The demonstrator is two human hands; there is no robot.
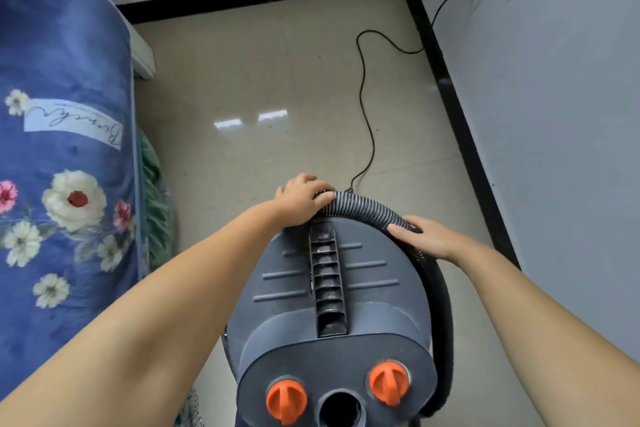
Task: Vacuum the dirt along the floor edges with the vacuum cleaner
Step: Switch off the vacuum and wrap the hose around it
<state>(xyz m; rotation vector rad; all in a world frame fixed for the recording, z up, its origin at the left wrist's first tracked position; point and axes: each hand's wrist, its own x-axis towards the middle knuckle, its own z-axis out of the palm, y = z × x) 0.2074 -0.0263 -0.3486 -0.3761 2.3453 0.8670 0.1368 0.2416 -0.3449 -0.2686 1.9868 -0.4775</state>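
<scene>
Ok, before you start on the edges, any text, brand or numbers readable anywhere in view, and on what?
White label on the blue floral quilt: cursive script, turned sideways, not legible.
Dark grey vacuum cleaner body: a tiny mark beside the central ribbed slot, too small to read.
Nothing else carries readable text.

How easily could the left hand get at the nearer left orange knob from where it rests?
Probably yes: the left hand rests on the hose, and nothing covers the orange knob.

Two bare forearms and hands (pixel 301 198), no sleeves, rings or watch in view
</scene>
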